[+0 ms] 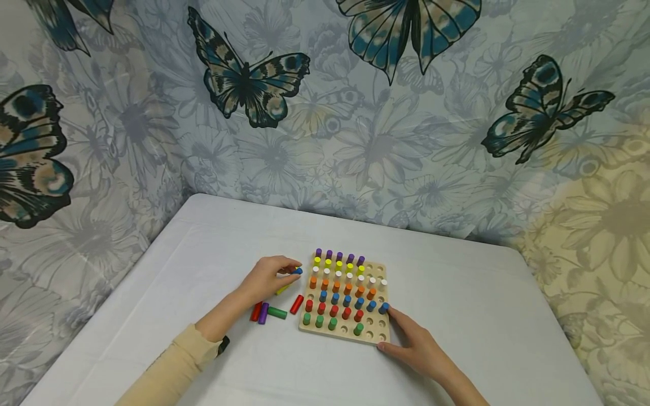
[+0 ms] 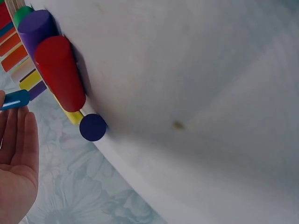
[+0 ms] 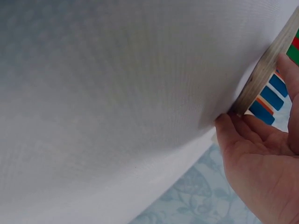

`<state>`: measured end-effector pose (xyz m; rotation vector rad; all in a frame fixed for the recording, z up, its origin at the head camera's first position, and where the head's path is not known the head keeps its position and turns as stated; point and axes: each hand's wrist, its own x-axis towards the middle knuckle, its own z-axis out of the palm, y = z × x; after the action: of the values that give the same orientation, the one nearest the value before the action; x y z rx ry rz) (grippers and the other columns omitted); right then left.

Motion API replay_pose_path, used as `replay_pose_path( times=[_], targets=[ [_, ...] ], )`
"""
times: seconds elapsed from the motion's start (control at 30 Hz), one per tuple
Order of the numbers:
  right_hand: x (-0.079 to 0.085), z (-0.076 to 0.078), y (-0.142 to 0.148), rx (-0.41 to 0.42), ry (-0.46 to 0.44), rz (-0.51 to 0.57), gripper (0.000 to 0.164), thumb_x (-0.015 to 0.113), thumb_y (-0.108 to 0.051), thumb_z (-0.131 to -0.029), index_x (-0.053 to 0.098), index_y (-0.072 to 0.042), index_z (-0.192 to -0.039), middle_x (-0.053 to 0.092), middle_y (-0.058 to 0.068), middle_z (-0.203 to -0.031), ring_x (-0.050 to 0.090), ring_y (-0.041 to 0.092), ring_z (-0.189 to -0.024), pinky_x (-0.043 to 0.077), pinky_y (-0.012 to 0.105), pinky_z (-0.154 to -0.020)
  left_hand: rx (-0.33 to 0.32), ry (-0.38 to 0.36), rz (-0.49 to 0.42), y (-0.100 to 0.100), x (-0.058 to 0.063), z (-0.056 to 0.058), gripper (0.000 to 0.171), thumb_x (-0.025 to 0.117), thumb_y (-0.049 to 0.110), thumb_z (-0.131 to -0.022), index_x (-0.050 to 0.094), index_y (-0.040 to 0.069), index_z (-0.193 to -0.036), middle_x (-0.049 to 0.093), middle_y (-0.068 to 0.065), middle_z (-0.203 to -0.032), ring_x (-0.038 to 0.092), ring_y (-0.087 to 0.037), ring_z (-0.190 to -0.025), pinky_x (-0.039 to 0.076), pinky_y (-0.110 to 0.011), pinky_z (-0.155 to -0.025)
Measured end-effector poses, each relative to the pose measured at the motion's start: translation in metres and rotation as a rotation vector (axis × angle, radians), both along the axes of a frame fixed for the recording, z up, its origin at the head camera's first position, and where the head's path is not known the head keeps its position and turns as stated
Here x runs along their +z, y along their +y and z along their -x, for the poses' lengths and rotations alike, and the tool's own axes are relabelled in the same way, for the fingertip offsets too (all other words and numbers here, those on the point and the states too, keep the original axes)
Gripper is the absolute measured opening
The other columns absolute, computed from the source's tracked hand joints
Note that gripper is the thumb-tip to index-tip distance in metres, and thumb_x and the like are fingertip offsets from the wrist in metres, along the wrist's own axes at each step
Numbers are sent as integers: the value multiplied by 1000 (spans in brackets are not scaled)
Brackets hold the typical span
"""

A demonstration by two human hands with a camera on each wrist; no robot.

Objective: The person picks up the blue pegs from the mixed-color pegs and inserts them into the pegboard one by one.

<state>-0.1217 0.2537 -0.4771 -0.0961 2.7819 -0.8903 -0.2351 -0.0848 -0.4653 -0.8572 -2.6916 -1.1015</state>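
Observation:
My left hand (image 1: 267,278) pinches a blue peg (image 1: 297,271) between thumb and fingers, just left of the wooden pegboard (image 1: 325,332). That blue peg (image 2: 17,99) also shows at the left edge of the left wrist view. Coloured pegs stand in rows on the board: purple, yellow, white, orange, blue, red and green. At the board's near right corner, my right hand (image 1: 418,347) holds the edge, its thumb at the front and a finger beside the last blue peg (image 1: 384,308). In the right wrist view, fingertips touch the board's side (image 3: 259,84).
Left of the board lie loose pegs: a red peg (image 1: 297,304), a green peg (image 1: 277,313), a purple peg (image 1: 263,313), another red peg (image 1: 256,312) and a yellow peg (image 1: 282,290). A dark blue peg (image 2: 92,127) shows end-on. A white cloth (image 1: 472,293) covers the table.

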Motion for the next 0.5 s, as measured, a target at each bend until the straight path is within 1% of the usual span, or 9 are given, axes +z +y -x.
replay_pose_path(
  times=[0.1,0.17,0.27,0.37,0.5],
  targets=[
    [1,0,0,0,-4,2,89,70,-56,-70,37,-12,-141,37,11,-143,29,34,-132,28,52,-102,-24,-36,-84,1,0,-1,24,69,21,-83,68,8,-104,67,4,-93,62,-7,-83,51,-22,-73],
    [1,0,0,1,-4,1,90,70,-56,-70,36,-12,-141,37,11,-143,29,34,-132,29,52,-102,-24,-83,-129,3,0,-1,23,68,22,-83,68,9,-102,67,6,-91,61,-6,-81,51,-20,-72],
    [1,0,0,6,0,0,90,69,-56,-71,36,-12,-141,37,12,-143,30,34,-132,29,52,-102,-4,-159,-173,5,1,-4,21,69,23,-83,68,11,-101,65,11,-88,60,-3,-79,51,-19,-71],
    [1,0,0,10,5,-2,89,69,-56,-71,36,-12,-141,37,11,-143,30,34,-132,30,51,-102,10,-225,-205,7,2,-6,21,69,24,-83,67,13,-101,65,11,-87,60,-3,-79,50,-19,-71],
    [0,0,1,16,10,-3,89,69,-56,-72,36,-11,-141,37,12,-143,30,34,-131,30,51,-102,-7,-276,-248,9,3,-11,21,68,23,-84,66,13,-102,65,8,-90,62,-6,-81,51,-21,-72]
  ],
)
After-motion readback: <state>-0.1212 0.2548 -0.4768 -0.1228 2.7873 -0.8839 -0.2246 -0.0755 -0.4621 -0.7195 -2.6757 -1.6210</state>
